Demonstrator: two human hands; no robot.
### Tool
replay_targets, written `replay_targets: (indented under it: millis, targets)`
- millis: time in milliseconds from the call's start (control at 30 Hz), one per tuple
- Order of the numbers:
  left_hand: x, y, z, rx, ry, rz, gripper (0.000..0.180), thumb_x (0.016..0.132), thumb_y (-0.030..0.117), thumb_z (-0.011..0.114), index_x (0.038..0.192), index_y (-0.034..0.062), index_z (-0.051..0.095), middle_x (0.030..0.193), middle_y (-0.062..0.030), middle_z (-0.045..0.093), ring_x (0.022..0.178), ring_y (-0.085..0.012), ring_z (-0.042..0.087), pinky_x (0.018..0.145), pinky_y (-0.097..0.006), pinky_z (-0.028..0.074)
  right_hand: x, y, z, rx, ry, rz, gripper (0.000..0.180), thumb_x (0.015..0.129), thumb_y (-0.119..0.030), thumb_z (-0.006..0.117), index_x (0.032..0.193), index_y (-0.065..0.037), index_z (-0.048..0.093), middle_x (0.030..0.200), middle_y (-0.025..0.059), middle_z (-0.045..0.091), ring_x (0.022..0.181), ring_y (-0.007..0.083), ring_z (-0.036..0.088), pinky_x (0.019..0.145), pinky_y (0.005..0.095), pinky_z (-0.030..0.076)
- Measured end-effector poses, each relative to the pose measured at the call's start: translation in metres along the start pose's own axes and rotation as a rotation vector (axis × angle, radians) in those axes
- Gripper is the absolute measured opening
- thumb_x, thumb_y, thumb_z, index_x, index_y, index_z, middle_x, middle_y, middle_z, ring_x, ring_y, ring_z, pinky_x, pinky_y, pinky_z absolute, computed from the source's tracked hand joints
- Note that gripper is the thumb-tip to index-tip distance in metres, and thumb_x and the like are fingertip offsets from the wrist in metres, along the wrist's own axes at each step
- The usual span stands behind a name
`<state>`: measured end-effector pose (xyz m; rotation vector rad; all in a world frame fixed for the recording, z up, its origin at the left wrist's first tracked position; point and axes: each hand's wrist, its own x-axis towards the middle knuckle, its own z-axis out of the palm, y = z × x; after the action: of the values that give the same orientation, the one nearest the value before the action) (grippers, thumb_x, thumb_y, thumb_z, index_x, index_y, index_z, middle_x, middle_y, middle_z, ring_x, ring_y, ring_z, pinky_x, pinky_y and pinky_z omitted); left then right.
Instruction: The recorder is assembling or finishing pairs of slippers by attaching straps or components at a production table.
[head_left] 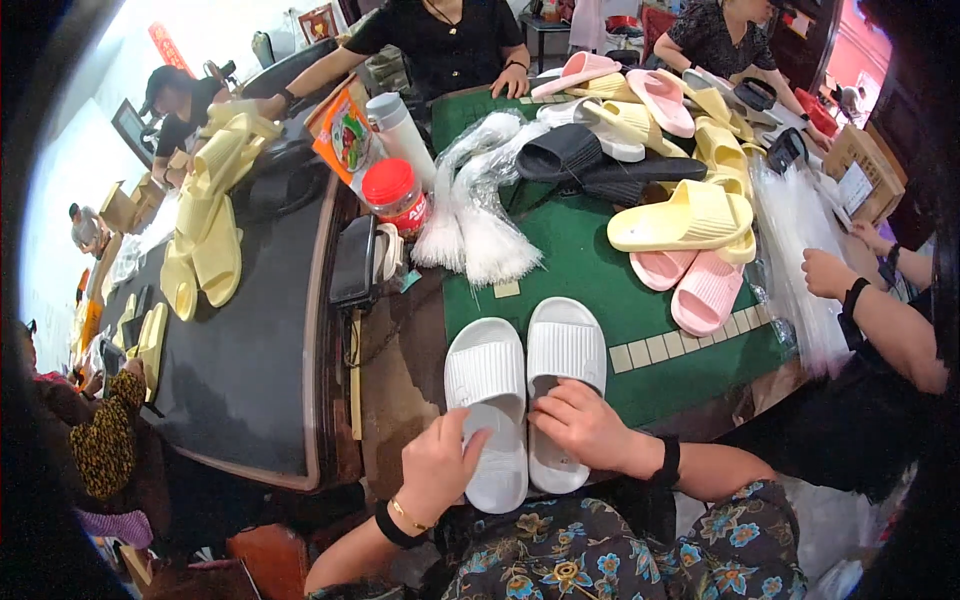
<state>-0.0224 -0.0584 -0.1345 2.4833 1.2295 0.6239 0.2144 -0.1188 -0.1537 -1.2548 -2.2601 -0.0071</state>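
My left hand (437, 468) rested on the heel of the left white slipper (488, 400), its grip loosely curled over the sole rather than clamped. My right hand (585, 425) pressed flat on the right white slipper (562, 385), fingers spread, gripping nothing. Both slippers lay side by side at the near edge of the tabletop (600, 280), heels hanging toward my lap. I judged that a careless push could tip either one off that edge, since neither was firmly held.
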Motion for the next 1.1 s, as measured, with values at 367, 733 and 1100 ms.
replay_targets:
  millis: [367, 733, 1100]
  targets:
    - [0.007, 0.005, 0.026, 0.097, -0.145, 0.472, 0.016, 0.08, 0.017, 0.069, 0.091, 0.0084, 0.061, 0.079, -0.0054, 0.057, 0.065, -0.0228, 0.06, 0.057, -0.033, 0.051, -0.002, 0.003, 0.002, 0.068, 0.086, 0.063, 0.033, 0.074, -0.011, 0.059, 0.104, 0.002, 0.063, 0.111, 0.0154, 0.06, 0.105, 0.032, 0.058, 0.096, 0.0447, 0.047]
    - [0.016, 0.016, 0.028, 0.076, -0.085, 0.386, 0.012, 0.082, 0.017, 0.07, 0.084, 0.0092, 0.061, 0.068, -0.0055, 0.056, 0.061, -0.0223, 0.061, 0.054, -0.033, 0.05, -0.024, 0.017, -0.022, 0.128, 0.199, 0.06, 0.035, 0.069, -0.005, 0.064, 0.104, -0.006, 0.066, 0.107, 0.0104, 0.061, 0.102, 0.0309, 0.059, 0.086, 0.0419, 0.049]
    - [0.029, 0.031, 0.012, -0.116, 0.018, 0.337, 0.015, 0.08, 0.014, 0.073, 0.09, 0.0064, 0.066, 0.066, -0.0078, 0.06, 0.055, -0.022, 0.06, 0.049, -0.033, 0.048, 0.01, 0.122, -0.038, 0.202, 0.031, 0.39, 0.027, 0.079, 0.002, 0.058, 0.1, -0.009, 0.07, 0.095, 0.0115, 0.059, 0.094, 0.0304, 0.058, 0.082, 0.0385, 0.048]
